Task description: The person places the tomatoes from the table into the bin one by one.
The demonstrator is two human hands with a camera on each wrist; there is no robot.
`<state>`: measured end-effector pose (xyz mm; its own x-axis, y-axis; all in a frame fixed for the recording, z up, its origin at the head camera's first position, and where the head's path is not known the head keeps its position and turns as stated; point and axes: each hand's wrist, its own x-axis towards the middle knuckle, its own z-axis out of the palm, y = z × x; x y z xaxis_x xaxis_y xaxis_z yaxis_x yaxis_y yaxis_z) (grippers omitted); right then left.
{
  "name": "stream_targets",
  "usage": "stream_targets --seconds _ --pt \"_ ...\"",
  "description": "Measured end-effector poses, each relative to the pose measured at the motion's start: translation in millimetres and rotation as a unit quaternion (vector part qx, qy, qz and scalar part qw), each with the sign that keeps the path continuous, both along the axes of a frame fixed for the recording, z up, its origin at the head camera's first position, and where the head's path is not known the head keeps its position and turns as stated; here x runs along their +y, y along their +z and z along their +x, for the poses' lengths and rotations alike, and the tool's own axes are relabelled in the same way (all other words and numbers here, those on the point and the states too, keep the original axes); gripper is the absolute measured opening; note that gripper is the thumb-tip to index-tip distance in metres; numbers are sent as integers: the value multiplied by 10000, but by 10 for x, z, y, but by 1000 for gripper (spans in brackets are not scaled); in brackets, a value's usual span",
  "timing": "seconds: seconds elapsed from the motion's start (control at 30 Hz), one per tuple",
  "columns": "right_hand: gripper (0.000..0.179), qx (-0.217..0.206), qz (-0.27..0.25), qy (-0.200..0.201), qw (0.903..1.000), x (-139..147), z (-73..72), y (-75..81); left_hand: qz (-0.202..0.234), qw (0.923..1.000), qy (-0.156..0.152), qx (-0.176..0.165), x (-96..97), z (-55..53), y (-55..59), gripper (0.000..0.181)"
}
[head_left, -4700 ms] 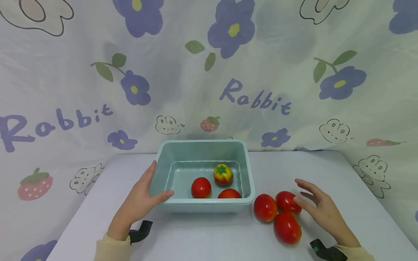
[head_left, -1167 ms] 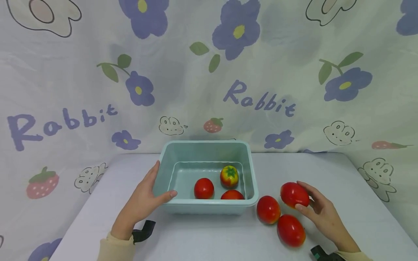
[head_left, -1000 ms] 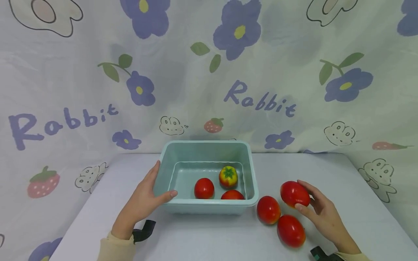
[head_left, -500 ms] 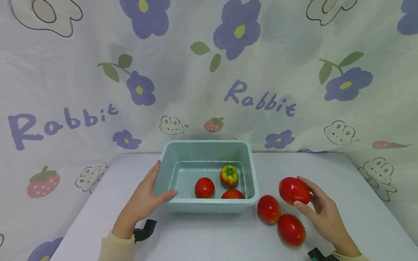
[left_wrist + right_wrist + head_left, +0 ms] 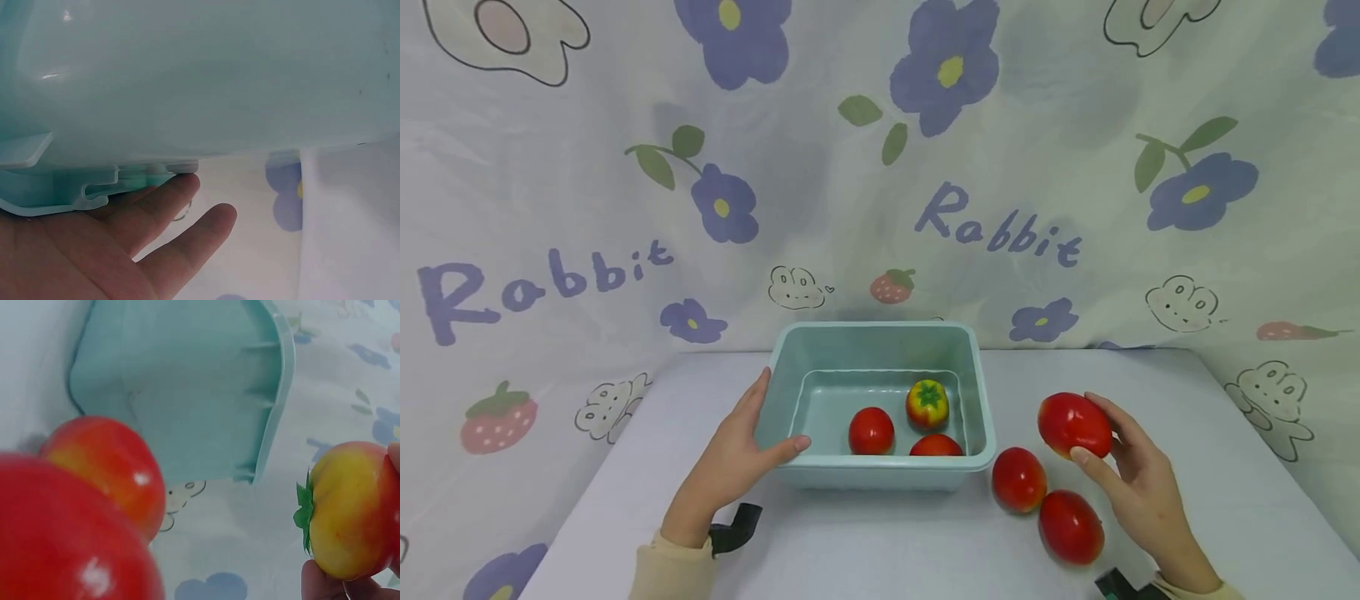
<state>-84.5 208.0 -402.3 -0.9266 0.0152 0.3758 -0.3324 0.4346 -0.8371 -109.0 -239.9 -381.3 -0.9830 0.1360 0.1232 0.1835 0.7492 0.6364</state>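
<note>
A pale teal plastic bin (image 5: 880, 472) holds several red tomatoes, one (image 5: 927, 405) showing a yellow top with a green leafy calyx. My left hand (image 5: 722, 462) rests against the bin's near left corner, thumb over the front rim. In the left wrist view, its fairly straight fingers (image 5: 187, 250) lie by the outer wall under the rim. My right hand (image 5: 1142, 492) grips a tomato (image 5: 1073, 425) between thumb and fingers above the table, right of the bin. The right wrist view shows this tomato's (image 5: 347, 509) yellow side and green calyx.
Two more tomatoes, one (image 5: 1018, 480) close to the bin's right front corner and another (image 5: 1071, 527) nearer me, lie on the white table (image 5: 880, 550). A patterned cloth (image 5: 820, 208) hangs behind the bin.
My right hand has taken hold of one of the loose tomatoes and raised it off the table, still lifting slightly over the last half second. The left hand stays at the bin.
</note>
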Motion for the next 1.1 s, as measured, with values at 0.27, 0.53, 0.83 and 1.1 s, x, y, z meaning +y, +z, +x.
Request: stream_targets --seconds 0.27,0.53,0.83,1.1 --pt "71 184 -60 146 9997 -134 -8 89 4 10000 -26 16 9 -8 8 103" --pt "72 465 -38 459 9979 -238 -53 153 12 10000 -34 11 15 -13 11 103" --pt "75 514 32 626 9967 -388 -85 203 -2 10000 -7 11 8 -11 -5 104" --pt "74 487 155 773 9957 -529 -131 213 -5 10000 -14 59 0 -13 -18 104"
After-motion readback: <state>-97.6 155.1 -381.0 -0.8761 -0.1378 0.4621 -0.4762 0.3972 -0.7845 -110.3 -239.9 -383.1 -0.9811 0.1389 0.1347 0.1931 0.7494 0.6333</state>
